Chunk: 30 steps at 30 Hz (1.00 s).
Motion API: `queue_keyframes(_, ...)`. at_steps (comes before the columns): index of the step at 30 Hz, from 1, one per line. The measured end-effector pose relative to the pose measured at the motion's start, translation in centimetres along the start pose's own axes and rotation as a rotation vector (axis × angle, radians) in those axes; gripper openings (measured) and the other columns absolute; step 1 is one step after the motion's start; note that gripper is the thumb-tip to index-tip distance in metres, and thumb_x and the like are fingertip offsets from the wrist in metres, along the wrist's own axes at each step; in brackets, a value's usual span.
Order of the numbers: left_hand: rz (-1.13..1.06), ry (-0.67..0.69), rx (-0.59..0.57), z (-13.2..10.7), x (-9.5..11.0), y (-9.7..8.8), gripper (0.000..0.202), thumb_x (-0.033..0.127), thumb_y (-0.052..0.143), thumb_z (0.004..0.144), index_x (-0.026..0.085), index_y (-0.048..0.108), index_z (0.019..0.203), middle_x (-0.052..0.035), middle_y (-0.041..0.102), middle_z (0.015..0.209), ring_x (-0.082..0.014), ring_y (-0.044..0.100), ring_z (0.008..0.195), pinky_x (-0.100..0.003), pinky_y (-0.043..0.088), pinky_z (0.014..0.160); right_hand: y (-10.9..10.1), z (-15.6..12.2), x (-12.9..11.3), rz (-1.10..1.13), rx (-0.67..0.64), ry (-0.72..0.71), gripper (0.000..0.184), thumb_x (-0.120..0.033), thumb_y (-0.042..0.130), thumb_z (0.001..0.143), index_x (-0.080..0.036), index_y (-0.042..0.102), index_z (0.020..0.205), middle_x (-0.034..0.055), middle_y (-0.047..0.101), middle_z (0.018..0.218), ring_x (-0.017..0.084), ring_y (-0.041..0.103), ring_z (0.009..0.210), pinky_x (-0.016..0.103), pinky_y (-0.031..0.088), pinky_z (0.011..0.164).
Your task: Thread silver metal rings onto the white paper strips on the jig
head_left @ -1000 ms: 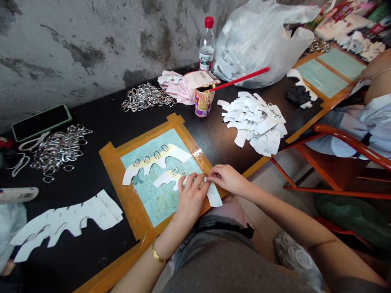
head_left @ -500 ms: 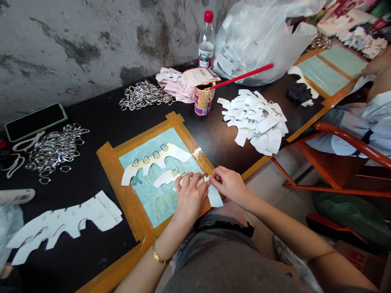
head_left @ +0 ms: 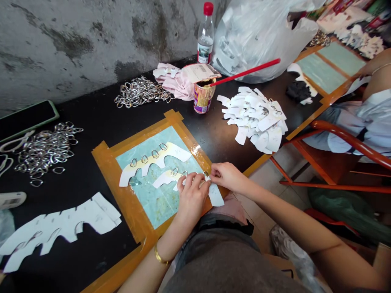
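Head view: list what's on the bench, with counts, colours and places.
taped board: one, teal and orange, bench centre
ring piles: two, silver, left and rear
paper cutouts: one stack, white, right of board
plastic bag: one, white, rear
bottle: one, clear, red-capped, rear
paper cup: one, multicoloured, rear
phone: one, green-edged, far left
co-worker: one, pale blue top, right
left hand: one, gold bangle, on paper strip
right hand: one, at strip's end
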<state>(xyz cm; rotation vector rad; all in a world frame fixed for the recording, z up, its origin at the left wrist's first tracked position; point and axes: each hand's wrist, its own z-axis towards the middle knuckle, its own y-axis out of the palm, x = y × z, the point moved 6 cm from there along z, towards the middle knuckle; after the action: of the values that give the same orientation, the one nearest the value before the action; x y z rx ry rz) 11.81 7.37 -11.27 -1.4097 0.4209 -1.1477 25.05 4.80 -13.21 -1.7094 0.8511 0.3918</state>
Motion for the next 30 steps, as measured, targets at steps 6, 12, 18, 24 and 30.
queue_keyframes(6, -0.055, -0.052, 0.042, 0.3, -0.7, -0.3, 0.008, 0.026, 0.063, 0.088, 0.027, 0.07, 0.083, -0.0013, 0.07, 0.1, -0.0253, 0.054, 0.104, -0.047, 0.026, 0.096, -0.3, 0.4, 0.8, 0.183, -0.041, -0.027, 0.013, -0.014, 0.059, 0.075, -0.016, 0.054, 0.063, -0.0069, 0.047, 0.054, 0.008, 0.041, 0.051, 0.02, 0.027, 0.051)
queue_keyframes(12, -0.078, -0.053, 0.033, 0.4, -0.7, -0.3, 0.007, 0.024, 0.064, 0.087, 0.026, 0.069, 0.084, 0.0003, 0.07, 0.107, -0.0252, 0.054, 0.105, -0.046, 0.027, 0.094, -0.2, 0.1, 0.6, 0.099, 0.006, -0.034, 0.014, -0.009, 0.06, 0.073, -0.016, 0.054, 0.063, -0.0062, 0.049, 0.057, 0.007, 0.043, 0.053, 0.02, 0.028, 0.053)
queue_keyframes(18, -0.109, -0.05, 0.01, 0.2, -0.8, 0.0, 0.008, 0.023, 0.061, 0.088, 0.026, 0.069, 0.087, -0.0025, 0.069, 0.106, -0.025, 0.054, 0.105, -0.046, 0.027, 0.095, -0.4, 1.1, 0.1, 0.049, -0.12, -0.05, 0.017, -0.012, 0.063, 0.076, -0.016, 0.053, 0.063, -0.006, 0.05, 0.055, 0.007, 0.043, 0.051, 0.02, 0.029, 0.053)
queue_keyframes(24, -0.152, 0.005, 0.033, -0.4, -0.4, -0.9, 0.012, 0.018, 0.057, 0.091, 0.023, 0.066, 0.095, -0.0032, 0.07, 0.102, -0.023, 0.056, 0.103, -0.044, 0.027, 0.096, 0.0, 1.4, -0.7, 0.03, -0.157, -0.096, 0.019, -0.006, 0.061, 0.069, -0.019, 0.048, 0.073, -0.0081, 0.048, 0.057, 0.008, 0.043, 0.05, 0.02, 0.027, 0.051)
queue_keyframes(30, -0.24, -0.016, 0.049, -0.7, -0.8, -2.9, 0.015, 0.019, 0.051, 0.095, 0.022, 0.065, 0.1, -0.0013, 0.071, 0.099, -0.0192, 0.058, 0.096, -0.04, 0.03, 0.091, 0.8, -0.8, -1.7, 0.049, 0.011, -0.226, 0.016, -0.004, 0.05, 0.08, -0.019, 0.048, 0.085, -0.0028, 0.051, 0.076, 0.01, 0.045, 0.062, 0.021, 0.033, 0.058)
